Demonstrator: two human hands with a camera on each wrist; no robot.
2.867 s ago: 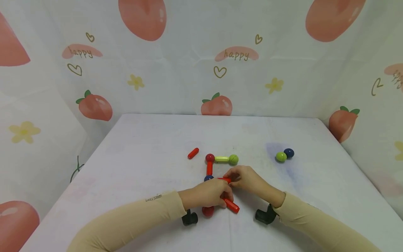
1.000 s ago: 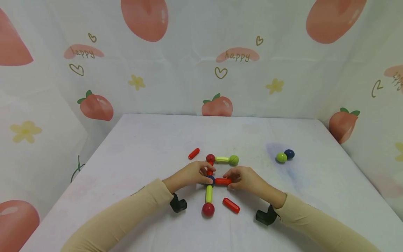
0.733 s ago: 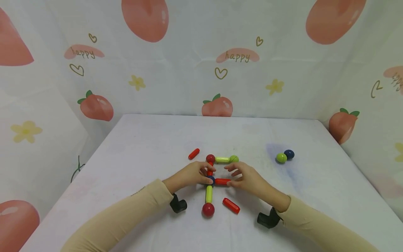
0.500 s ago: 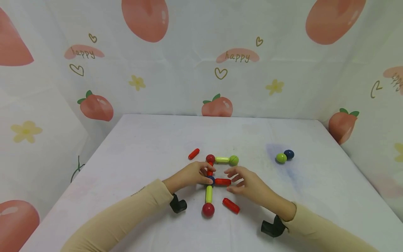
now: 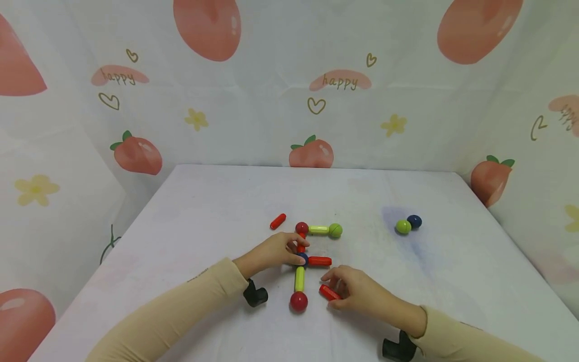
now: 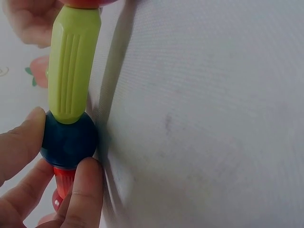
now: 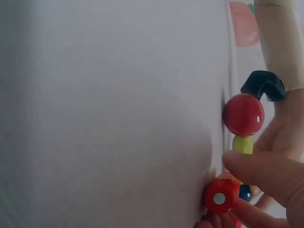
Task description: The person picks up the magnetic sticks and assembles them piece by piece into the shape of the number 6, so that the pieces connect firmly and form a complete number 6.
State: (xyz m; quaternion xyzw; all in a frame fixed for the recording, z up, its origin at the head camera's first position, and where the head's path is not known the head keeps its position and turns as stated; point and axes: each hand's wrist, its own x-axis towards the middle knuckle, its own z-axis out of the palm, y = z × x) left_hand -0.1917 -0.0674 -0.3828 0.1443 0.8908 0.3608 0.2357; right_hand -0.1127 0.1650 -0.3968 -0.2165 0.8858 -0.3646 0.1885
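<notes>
Linked on the desk (image 5: 226, 201): two glossy red balls (image 5: 298, 302), dark-blue ball (image 6: 69, 142), lime ball (image 5: 335, 230), ridged lime rod (image 5: 300, 279); red side rod (image 5: 319, 261), outer end bare. Left hand (image 5: 275, 249) pinches dark-blue ball. Right hand (image 5: 362, 292) curves about loose red rod (image 5: 328, 292); gripped, I can't tell. Unattached: slim red rod (image 5: 278, 221), lime-and-navy ball pair (image 5: 403, 227).

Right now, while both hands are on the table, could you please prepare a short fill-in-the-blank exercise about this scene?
1. The left hand pinches a joining ball that is dark ____.
2. A rod coloured yellow-____ runs from it to the near red ball.
3. The loose rod at the right hand is coloured ____.
4. The balls lying together on the right side of the table number ____.

Missing words: blue; green; red; two.
</notes>
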